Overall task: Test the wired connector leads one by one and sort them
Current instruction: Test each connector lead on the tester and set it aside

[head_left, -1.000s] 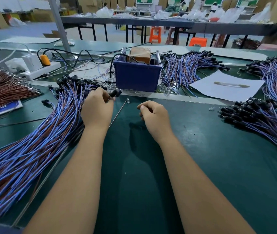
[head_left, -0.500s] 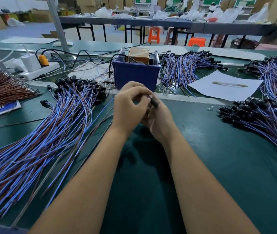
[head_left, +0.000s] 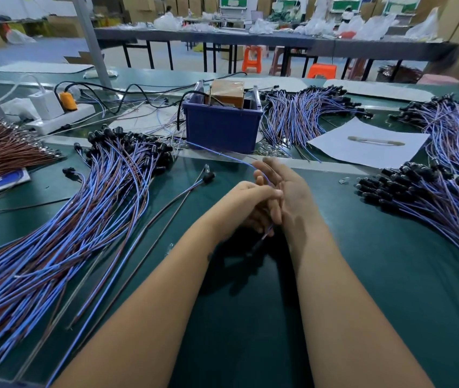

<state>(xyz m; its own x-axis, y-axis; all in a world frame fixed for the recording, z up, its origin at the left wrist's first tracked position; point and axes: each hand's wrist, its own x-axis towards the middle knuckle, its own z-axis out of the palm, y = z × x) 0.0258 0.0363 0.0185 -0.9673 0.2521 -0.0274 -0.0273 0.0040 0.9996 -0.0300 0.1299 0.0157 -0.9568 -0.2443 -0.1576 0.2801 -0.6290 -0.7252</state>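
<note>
**Both hands on one lead at mid-bench**

The dark green bench mat (head_left: 376,275) carries a big fan of blue-and-brown wired leads with black connectors (head_left: 63,236) on the left and a smaller pile of the same leads (head_left: 430,197) on the right. A dark blue plastic bin (head_left: 221,127) stands behind. The right hand (head_left: 287,197), fingers fairly straight, and the left hand (head_left: 246,203), fingers curled, hold one thin blue lead (head_left: 222,154) running toward the bin.
</note>
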